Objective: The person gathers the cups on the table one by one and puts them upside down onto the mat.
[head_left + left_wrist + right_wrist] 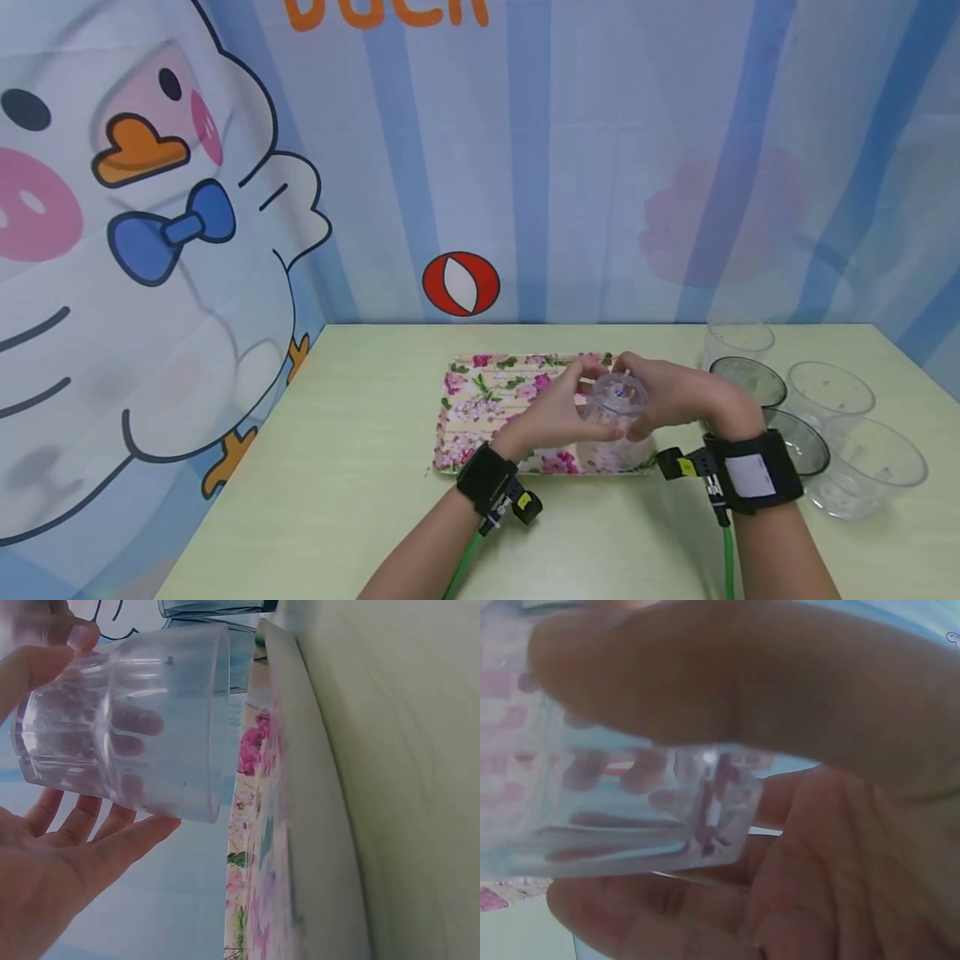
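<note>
A clear plastic cup (618, 396) is held upside down, its base up and its open rim toward the floral tray (472, 412). My left hand (551, 417) holds it from the left, fingers round the far side and thumb on the near side. In the left wrist view, the wide rim of the cup (172, 727) hangs just above the tray's edge. My right hand (667, 390) grips the same cup from the right. The right wrist view shows that thumb (705, 682) across one side and fingers on the other.
Several cups stand at the table's right: clear ones (832, 390) and dark grey ones (750, 383). One clear cup (862, 475) is close to my right wrist strap (753, 471). Green cables run along both forearms. A printed cloth backdrop (600, 167) rises behind the table (360, 433).
</note>
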Motion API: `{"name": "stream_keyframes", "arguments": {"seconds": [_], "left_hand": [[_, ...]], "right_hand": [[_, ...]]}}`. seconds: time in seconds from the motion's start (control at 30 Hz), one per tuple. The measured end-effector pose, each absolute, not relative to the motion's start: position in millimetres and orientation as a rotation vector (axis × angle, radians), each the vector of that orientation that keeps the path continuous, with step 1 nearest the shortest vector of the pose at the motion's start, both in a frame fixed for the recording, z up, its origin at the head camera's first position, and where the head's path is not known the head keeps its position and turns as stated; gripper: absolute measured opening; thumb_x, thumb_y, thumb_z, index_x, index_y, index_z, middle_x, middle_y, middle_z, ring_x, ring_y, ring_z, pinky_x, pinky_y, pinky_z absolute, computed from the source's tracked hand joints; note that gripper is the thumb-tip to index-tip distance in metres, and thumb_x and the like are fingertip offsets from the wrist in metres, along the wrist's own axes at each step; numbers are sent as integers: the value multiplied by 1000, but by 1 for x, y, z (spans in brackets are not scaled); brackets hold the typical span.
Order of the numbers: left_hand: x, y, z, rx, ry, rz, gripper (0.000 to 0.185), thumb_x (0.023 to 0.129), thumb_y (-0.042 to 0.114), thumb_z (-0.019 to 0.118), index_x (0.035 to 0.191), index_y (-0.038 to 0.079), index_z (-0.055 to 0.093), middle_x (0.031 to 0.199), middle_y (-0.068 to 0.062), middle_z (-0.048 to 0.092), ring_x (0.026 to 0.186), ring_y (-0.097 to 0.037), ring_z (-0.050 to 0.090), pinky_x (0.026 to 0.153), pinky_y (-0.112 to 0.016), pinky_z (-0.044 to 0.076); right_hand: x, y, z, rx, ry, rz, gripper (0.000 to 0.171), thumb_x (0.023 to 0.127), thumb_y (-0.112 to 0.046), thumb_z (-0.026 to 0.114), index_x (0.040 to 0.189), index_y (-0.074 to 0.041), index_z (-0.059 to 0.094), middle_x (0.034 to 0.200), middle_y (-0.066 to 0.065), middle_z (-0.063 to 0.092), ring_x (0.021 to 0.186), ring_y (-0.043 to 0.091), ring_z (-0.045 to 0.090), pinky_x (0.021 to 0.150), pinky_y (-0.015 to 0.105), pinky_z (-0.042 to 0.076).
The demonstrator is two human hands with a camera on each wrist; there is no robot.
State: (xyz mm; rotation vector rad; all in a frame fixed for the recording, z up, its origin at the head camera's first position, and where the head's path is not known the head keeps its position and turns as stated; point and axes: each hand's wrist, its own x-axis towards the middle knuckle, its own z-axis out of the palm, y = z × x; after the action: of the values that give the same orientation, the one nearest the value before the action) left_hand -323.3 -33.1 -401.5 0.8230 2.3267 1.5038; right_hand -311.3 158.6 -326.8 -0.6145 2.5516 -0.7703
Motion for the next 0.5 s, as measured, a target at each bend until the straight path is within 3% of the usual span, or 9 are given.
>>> {"name": "stream_keyframes", "arguments": {"seconds": [0.2, 0.5], "left_hand": [[-323, -30, -406, 806, 2301, 1501, 73, 79, 22, 78, 137, 25, 34, 140, 0, 43, 126, -17, 48, 86, -18, 53], [-323, -28, -410, 825, 2345, 1450, 74, 79, 22, 78, 138, 22, 34, 140, 1, 44, 126, -15, 47, 91, -19, 49]], "right_hand": [[-312, 160, -329, -612, 2544, -766, 71, 65, -7, 81, 124, -3, 43, 105, 13, 60, 87, 20, 57, 67, 29, 52], [-313, 158, -332, -565, 2538, -704, 73, 66, -11, 82, 127, -3, 42, 110, 13, 58, 89, 20, 56, 68, 29, 52]]}}
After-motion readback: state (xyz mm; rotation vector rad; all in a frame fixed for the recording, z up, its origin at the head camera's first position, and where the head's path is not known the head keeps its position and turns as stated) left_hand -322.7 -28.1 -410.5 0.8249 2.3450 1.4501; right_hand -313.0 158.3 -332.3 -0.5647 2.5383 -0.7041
